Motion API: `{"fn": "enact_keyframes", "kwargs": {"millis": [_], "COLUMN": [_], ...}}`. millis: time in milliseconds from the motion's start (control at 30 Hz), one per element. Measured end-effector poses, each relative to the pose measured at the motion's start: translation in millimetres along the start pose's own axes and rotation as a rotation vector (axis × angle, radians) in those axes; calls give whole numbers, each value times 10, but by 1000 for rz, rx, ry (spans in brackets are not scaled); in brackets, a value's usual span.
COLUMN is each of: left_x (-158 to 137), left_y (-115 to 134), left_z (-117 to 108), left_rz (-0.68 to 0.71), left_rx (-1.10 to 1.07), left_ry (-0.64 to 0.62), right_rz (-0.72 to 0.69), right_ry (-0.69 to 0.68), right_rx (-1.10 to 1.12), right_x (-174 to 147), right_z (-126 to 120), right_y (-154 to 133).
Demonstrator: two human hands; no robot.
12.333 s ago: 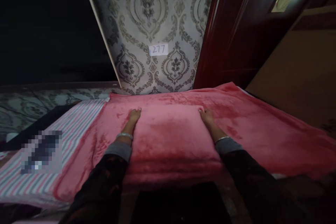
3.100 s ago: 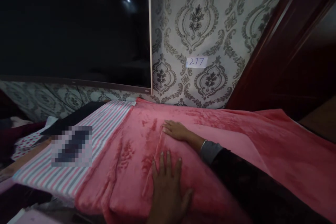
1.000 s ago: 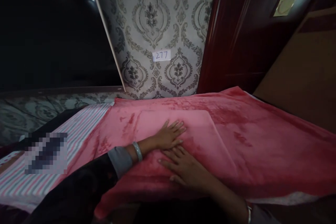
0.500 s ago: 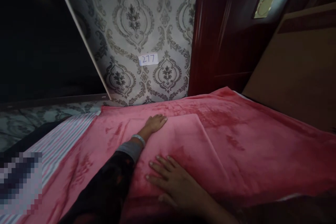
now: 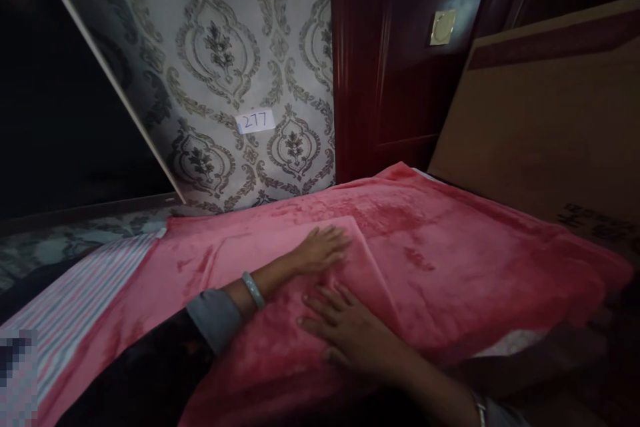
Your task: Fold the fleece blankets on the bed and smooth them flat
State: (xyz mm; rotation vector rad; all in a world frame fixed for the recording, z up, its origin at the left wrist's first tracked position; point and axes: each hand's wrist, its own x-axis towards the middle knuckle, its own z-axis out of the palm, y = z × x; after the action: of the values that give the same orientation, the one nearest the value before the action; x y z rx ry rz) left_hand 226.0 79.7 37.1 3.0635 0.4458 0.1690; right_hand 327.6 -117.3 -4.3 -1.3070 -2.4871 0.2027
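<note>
Two sets of loosely spread fingers point(image 5: 320, 307), left hand point(image 5: 320, 252), right hand point(image 5: 354, 335), folded pink blanket point(image 5: 285, 320) directly beneath

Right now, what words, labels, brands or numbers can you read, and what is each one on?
"277": handwritten on the white paper slip on the patterned wall.
Dark characters on the brown cardboard: too blurred to read.
Small pale mark on the black screen's lower frame: too small to read.

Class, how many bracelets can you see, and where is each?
2: a pale bracelet on the wrist of the left hand, and a thin bracelet on that of the right hand, near the bottom edge. Sleeves could hide more.
</note>
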Motion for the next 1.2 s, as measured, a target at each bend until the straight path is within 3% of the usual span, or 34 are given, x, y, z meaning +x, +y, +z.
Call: {"fn": "enact_keyframes", "kwargs": {"millis": [100,433,567,700,800,900,1033,1200], "left_x": [84,698,728,723,716,621,375,360], "left_y": [25,-472,-409,-225,-5,270,530,435], "left_z": [184,337,346,159,-47,-136,59,338], "left_rz": [82,-78,-145,-224,-161,-4,241,287], "left_rx": [-7,-34,29,120,133,51,-53,-57], "left_ry": [-75,-46,44,116,119,117,-34,-84], "right_rz": [-1,37,45,56,79,189,244,226], "right_ry": [-14,-16,-11,-12,38,175,159,167], "right_rx": [17,151,157,130,100,41,-32,-27], "right_x": [-30,-51,-25,-10,-115,-322,-539,-575], "right_z": [98,15,24,-48,-154,-194,-54,126], "right_y": [7,-12,-17,-39,-26,23,69,87]}}
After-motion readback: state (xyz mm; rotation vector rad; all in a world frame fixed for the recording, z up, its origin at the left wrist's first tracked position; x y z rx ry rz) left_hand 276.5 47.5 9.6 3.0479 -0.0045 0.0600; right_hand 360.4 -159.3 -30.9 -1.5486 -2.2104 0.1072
